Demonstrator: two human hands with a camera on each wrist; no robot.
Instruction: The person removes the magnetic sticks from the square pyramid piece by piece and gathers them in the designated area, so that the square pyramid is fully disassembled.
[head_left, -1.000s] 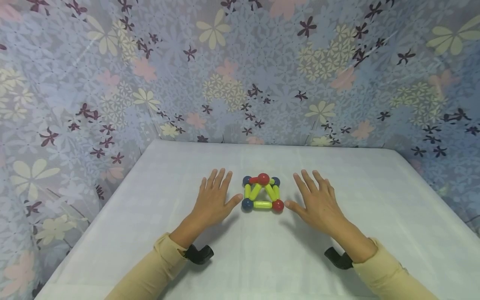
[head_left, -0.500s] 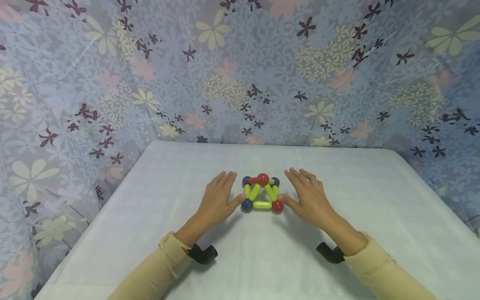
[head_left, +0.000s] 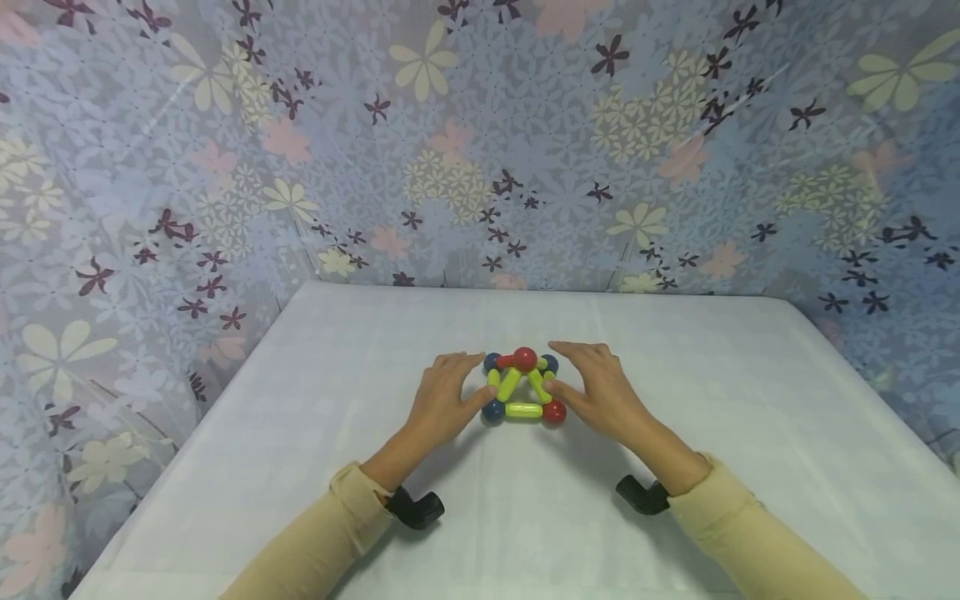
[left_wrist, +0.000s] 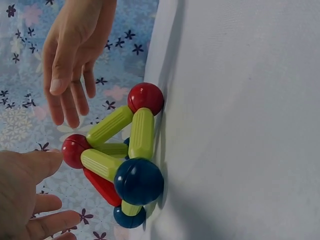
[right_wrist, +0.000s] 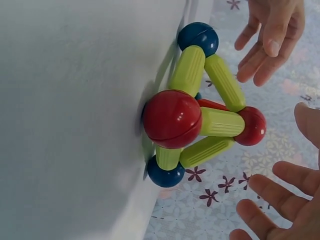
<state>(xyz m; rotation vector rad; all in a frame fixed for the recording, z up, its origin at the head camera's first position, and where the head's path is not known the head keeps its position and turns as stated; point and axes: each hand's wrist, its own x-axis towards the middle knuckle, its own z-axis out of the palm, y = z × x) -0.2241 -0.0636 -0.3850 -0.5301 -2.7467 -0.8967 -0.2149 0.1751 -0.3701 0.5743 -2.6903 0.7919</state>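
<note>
Both hands are on either side of a small pyramid toy (head_left: 522, 386) made of sticks and balls, sitting on the desk (head_left: 675, 350) directly between them.

Left hand (head_left: 444, 401): fingers spread and loosely bent, curving toward the toy's left side. Thumb tip sits at the near-left blue ball (head_left: 492, 409). In the left wrist view a fingertip (left_wrist: 42, 162) is just at the top red ball (left_wrist: 75, 150); actual contact not clear. Not gripping anything, hand is released.

Right hand (head_left: 597, 394): same posture mirrored, fingers extended and slightly arched over the toy's right side, thumb close to the near-right red ball (head_left: 554, 411). In the right wrist view the fingers (right_wrist: 280, 196) stand apart from the toy with a visible gap. Released, holding nothing.

Toy layout: square base of yellow-green sticks (head_left: 523, 409) with balls at the corners, 2 blue balls on the far side from the hands, 1 blue and 1 red on the near side. Sloped yellow-green sticks rise to the red top ball, and 1 red stick (right_wrist: 212, 104) runs up from a far corner. Toy is upright, base flat on the desk.

Beige sleeves (head_left: 322, 537) on both arms, a black wrist mount (head_left: 416, 507) under each. Flower-print cloth wall (head_left: 450, 150) beyond the hands and to both sides.
</note>
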